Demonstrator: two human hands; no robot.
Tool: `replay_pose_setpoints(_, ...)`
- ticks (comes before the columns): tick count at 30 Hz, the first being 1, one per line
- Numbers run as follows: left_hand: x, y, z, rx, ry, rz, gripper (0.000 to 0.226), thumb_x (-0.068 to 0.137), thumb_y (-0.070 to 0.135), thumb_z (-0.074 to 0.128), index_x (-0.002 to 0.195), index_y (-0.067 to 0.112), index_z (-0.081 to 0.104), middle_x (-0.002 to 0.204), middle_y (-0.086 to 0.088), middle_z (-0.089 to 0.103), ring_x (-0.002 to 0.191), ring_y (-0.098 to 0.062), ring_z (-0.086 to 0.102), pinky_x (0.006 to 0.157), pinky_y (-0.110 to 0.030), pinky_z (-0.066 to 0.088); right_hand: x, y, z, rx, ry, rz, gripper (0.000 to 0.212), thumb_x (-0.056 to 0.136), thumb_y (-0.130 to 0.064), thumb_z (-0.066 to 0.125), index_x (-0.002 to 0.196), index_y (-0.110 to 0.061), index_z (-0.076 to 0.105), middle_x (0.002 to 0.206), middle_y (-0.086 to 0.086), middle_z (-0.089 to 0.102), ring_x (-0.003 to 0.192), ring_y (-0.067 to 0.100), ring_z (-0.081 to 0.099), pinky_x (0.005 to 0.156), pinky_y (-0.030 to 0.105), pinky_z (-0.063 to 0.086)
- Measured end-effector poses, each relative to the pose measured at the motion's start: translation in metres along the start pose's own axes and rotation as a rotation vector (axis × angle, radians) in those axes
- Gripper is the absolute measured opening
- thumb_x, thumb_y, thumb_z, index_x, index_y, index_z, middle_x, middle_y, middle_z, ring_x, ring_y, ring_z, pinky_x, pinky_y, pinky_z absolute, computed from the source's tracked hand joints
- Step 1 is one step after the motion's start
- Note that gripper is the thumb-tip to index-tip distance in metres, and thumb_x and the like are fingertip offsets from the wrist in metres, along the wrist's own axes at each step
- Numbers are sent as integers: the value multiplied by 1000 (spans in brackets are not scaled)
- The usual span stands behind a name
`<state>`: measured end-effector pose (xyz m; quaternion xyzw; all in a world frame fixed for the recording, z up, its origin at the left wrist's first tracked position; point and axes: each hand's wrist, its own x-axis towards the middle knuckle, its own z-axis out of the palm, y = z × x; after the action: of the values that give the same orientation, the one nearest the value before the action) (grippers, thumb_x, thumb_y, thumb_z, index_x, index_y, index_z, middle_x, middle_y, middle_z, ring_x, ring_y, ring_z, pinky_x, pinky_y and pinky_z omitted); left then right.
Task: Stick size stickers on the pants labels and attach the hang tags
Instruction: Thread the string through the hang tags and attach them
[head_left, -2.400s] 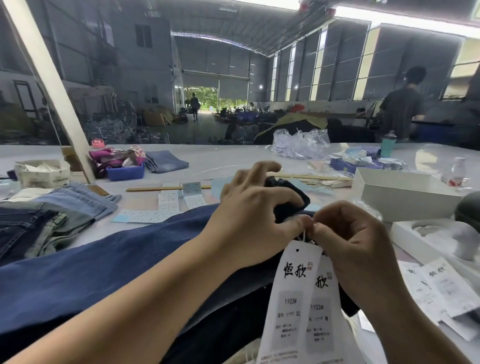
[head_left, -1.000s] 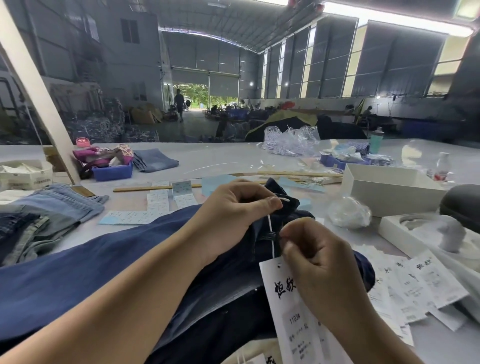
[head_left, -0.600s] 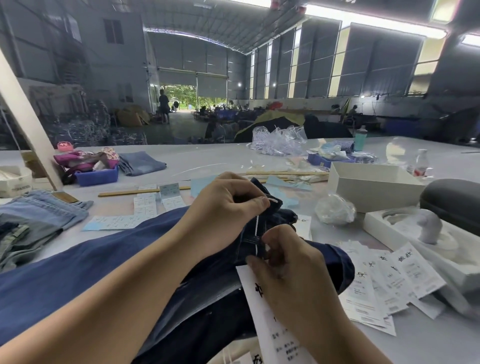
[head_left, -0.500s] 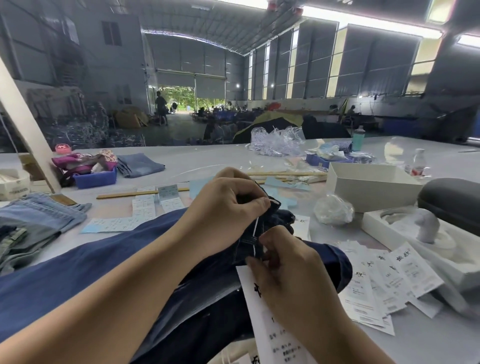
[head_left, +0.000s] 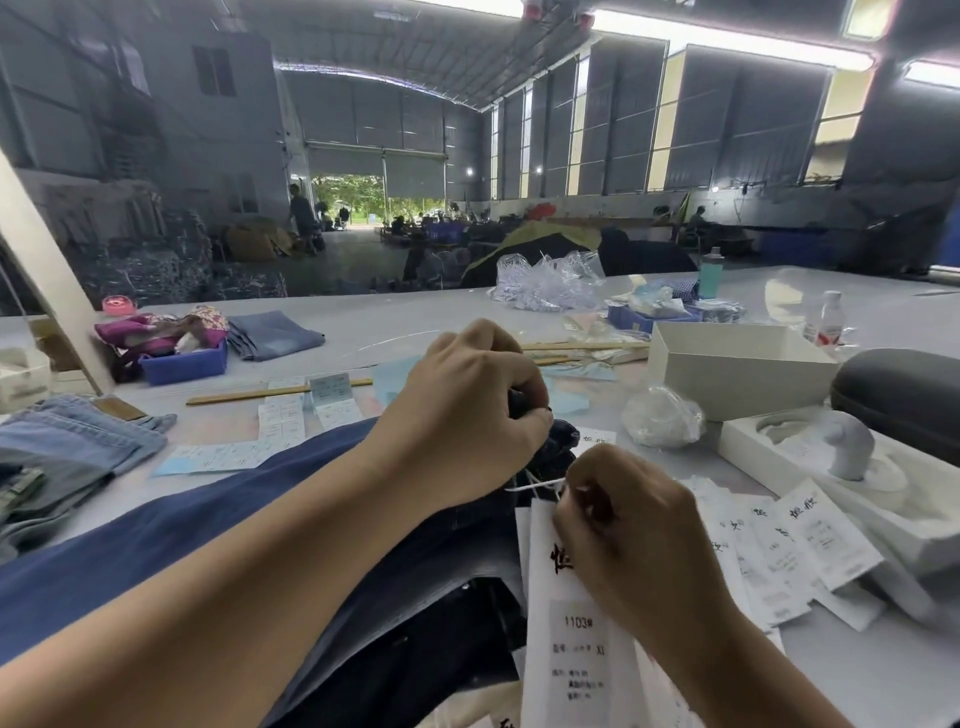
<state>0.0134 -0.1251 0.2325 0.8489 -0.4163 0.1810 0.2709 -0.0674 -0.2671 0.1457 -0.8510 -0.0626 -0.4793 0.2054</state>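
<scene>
Dark blue pants (head_left: 171, 530) lie across the table towards me. My left hand (head_left: 462, 421) grips the bunched dark waistband at their far end. A white hang tag (head_left: 576, 639) with black print hangs below my right hand (head_left: 628, 540), which pinches the tag's white string (head_left: 535, 485) near the waistband. The string runs taut between my two hands. Sheets of small size stickers (head_left: 280, 421) lie on the table beyond the pants. More loose hang tags (head_left: 800, 545) are spread to the right.
Folded light jeans (head_left: 62, 447) sit at the left. A blue bin (head_left: 182, 364) of fabric and folded denim (head_left: 275, 335) lie farther back. A white open box (head_left: 737, 364), a foam tray (head_left: 831, 467), a black case (head_left: 898, 395) and crumpled plastic (head_left: 660, 415) stand at the right.
My right hand has drawn the string out sideways, so it now stretches taut between both hands. The hang tag hangs lower beneath my right hand. My left hand keeps hold of the waistband.
</scene>
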Motion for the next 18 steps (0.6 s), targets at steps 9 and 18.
replay_pose_setpoints(9, 60, 45, 21, -130, -446, 11, 22, 92, 47, 58, 93, 28, 68, 97, 8, 68, 90, -13, 62, 71, -30, 51, 33, 46, -36, -116, 210, 137, 22, 80, -9, 69, 67, -9, 51, 56, 0, 52, 48, 2, 45, 44, 9, 36)
replay_pose_setpoints(18, 147, 86, 102, -18, -845, -7, 15, 94, 13, 60, 105, 9, 69, 80, -1, 66, 65, -10, 57, 59, -19, 49, 36, 136, -59, 15, 41, 499, 19, 78, -12, 70, 66, -15, 56, 57, -4, 61, 51, 5, 59, 43, 13, 42)
